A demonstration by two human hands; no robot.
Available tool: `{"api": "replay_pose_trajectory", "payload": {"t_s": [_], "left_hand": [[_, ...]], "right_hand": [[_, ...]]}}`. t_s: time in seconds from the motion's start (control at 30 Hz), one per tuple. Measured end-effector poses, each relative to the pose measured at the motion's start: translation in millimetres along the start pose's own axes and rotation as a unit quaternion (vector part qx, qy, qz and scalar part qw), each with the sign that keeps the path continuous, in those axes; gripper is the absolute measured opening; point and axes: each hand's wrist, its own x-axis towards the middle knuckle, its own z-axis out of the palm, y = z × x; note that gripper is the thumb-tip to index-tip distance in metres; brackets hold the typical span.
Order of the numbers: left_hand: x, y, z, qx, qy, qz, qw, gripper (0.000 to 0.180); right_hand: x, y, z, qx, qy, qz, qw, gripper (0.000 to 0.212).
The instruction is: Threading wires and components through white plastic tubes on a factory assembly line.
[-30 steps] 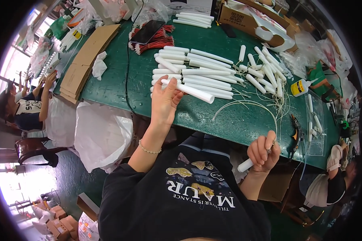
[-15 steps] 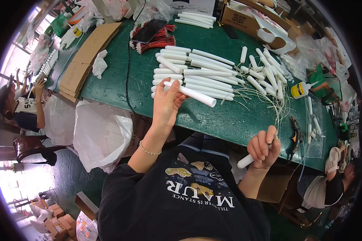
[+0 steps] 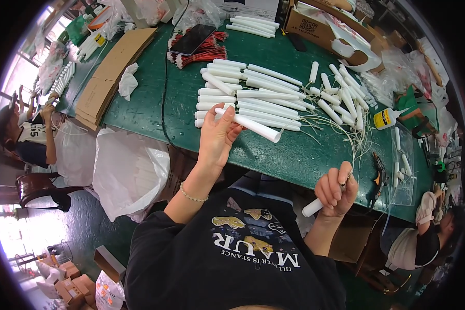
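My left hand [image 3: 216, 135] is closed around one end of a long white tube [image 3: 258, 128], whose open end points right and slightly down over the table's near edge. In my right hand [image 3: 338, 190] is a short white tube [image 3: 313, 207], sticking out to the lower left. Thin pale wires [image 3: 357, 139] run from that hand's fingertips up to a heap of short white tubes [image 3: 346, 95]. Beyond my left hand lie rows of long white tubes [image 3: 271, 95]. Exactly how the wires meet the short tube is hidden by my fingers.
A yellow-labelled glue bottle [image 3: 384, 118] and dark pliers-like tool [image 3: 378, 178] are at the right. Bundled red wires [image 3: 204, 56] lie under a phone [image 3: 192, 40]. Flat cardboard [image 3: 113, 77] is at the left, an open box [image 3: 315, 27] at the back. Other people sit at both sides.
The free end of the long tube has dipped slightly and shifted right. My right hand, still gripping the short tube, has moved a little left.
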Motion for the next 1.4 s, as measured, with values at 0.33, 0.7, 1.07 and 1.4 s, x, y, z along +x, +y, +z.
{"api": "replay_pose_trajectory", "payload": {"t_s": [0.33,0.7,1.07,1.4], "left_hand": [[-1,2,0,-0.025,-0.003,-0.008,1.000,0.053],[5,21,-2,-0.022,0.011,0.064,0.998,0.053],[5,35,20,0.041,-0.025,0.153,0.987,0.056],[20,38,17,0.024,-0.036,0.128,0.991,0.053]], "right_hand": [[-6,3,-7,-0.030,0.015,0.014,0.999,0.022],[-31,-4,-23,-0.268,0.145,0.136,0.943,0.019],[-11,2,-8,-0.380,0.194,0.235,0.873,0.016],[-3,-7,3,-0.455,0.027,0.337,0.824,0.015]]}}
